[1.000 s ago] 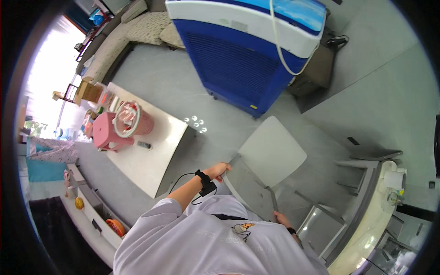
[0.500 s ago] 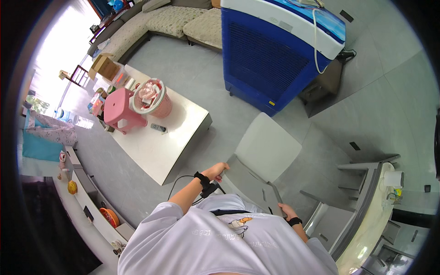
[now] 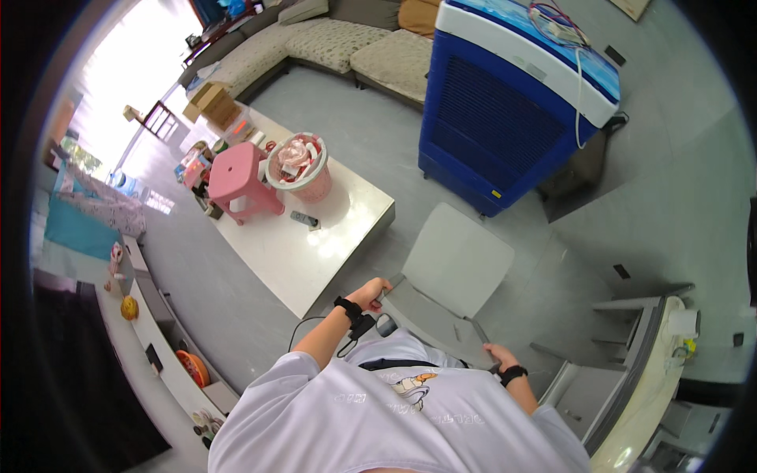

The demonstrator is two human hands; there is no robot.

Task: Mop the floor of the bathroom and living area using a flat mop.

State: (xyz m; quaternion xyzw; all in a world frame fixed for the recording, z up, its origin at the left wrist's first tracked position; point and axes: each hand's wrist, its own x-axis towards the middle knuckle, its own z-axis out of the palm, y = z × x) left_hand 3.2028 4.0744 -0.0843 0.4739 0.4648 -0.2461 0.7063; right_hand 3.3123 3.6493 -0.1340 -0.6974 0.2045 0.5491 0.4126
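A grey plastic chair [image 3: 453, 264] stands right in front of me, its seat toward me. My left hand [image 3: 372, 293] grips the chair's left upper edge, a black band on the wrist. My right hand [image 3: 498, 355] is closed on the chair's right edge, also with a black wristband. My white shirt fills the lower middle of the view and hides the near part of the chair.
A low white table [image 3: 303, 236] stands to the left with a pink stool [image 3: 240, 177], a pink basket [image 3: 300, 165] and a dark remote [image 3: 304, 219]. A big blue air cooler [image 3: 505, 118] stands beyond the chair. A sofa [image 3: 347, 39] is at the back, shelves [image 3: 169, 355] at the left, a grey desk [image 3: 631, 355] at the right.
The view has swung, so the table, cooler and chair sit further right and lower. Both hands keep their grip on the chair.
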